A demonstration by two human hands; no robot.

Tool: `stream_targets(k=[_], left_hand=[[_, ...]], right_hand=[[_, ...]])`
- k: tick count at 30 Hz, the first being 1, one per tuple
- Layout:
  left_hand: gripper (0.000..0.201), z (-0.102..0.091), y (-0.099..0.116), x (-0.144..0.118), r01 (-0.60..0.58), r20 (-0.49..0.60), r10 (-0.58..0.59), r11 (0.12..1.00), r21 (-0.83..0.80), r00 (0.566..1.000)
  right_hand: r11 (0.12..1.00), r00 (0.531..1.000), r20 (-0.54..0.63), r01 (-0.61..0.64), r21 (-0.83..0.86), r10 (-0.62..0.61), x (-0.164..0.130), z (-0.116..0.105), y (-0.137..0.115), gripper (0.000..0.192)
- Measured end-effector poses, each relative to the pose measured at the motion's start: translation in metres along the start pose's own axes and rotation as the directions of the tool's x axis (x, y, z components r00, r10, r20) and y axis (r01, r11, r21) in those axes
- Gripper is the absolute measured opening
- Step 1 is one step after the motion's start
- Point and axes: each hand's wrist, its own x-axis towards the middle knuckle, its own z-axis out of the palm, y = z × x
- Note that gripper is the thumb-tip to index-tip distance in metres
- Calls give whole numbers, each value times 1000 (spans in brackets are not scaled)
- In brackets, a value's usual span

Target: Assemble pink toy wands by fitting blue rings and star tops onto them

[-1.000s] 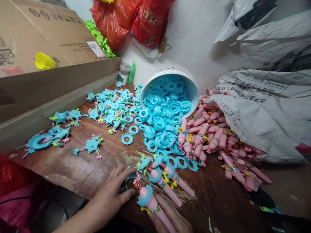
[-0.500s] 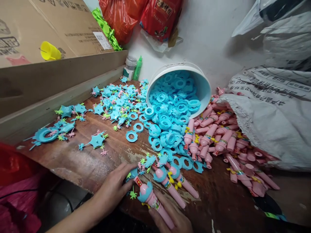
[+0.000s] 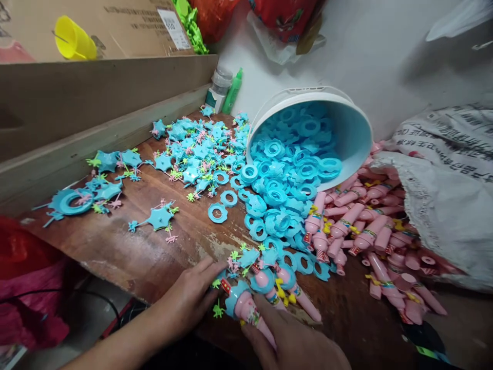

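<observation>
My right hand grips a pink toy wand with a blue collar, lying at the table's near edge. My left hand rests beside the wand's head, fingers pinching a small blue star piece with green and pink tips. Two more assembled wands lie just to the right of the held one. A tipped white bucket spills blue rings across the wooden table. Loose pink wand bodies pile up at the right.
Blue star pieces lie scattered over the table's left and back. A cardboard box with a yellow cup stands at left. A white woven sack lies at right. Two small bottles stand at the back wall.
The view has moved closer and tilted down. My right hand has slid up over the wand's handle, and my left hand stays at the wand's head.
</observation>
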Motion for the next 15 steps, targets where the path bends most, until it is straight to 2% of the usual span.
stream_targets(k=[3, 6, 9, 10, 12, 13, 15], left_hand=[[52, -1, -2, 1, -11, 8, 11, 1000, -22, 1000], [49, -2, -2, -2, -4, -38, 1, 998, -58, 999], [56, -8, 2, -8, 27, -74, -40, 986, -167, 996], [57, -10, 3, -9, 47, -84, -67, 974, -222, 994], [57, -15, 5, -7, 101, -125, -147, 944, -315, 981], [59, -15, 5, -3, 129, -159, -193, 930, -345, 968], [63, -10, 5, 11, 166, -208, -257, 913, -373, 944]], right_hand=[[993, 998, 40, -35, -111, 39, 28, -25, -20, 15], [990, 993, 41, -109, -92, 113, 32, -29, -27, 7], [992, 994, 29, -109, 63, 107, 4, -12, -7, 34], [990, 996, 13, -86, 114, 85, -8, -3, 5, 35], [985, 992, -97, -60, 161, 76, -32, 17, 30, 25], [985, 976, -195, -71, 157, 101, -41, 27, 43, 19], [982, 909, -380, -121, 148, 169, -52, 47, 63, 24]])
